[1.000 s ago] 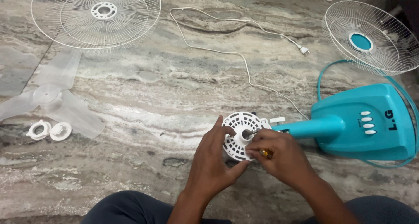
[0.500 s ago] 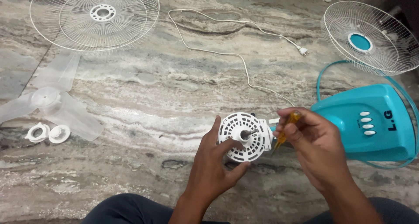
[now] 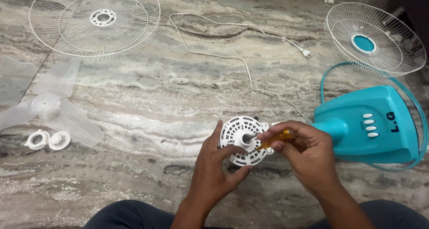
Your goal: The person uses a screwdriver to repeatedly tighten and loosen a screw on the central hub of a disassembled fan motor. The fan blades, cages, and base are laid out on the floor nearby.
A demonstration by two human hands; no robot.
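- Two hands work at the teal fan base, which lies on the marble floor.
- White motor housing sits at the base's neck; left hand cups and steadies it.
- Right hand pinches the yellow screwdriver, tip near the hub; keeping it straight in line should prevent slipping.

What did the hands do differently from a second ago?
The right hand drew back toward the teal fan base with the yellow-handled screwdriver, then brought its tip up to the middle of the white motor cover. The left hand kept gripping that cover. The grilles, clear blade, white cord and two small rings on the marble floor did not move.
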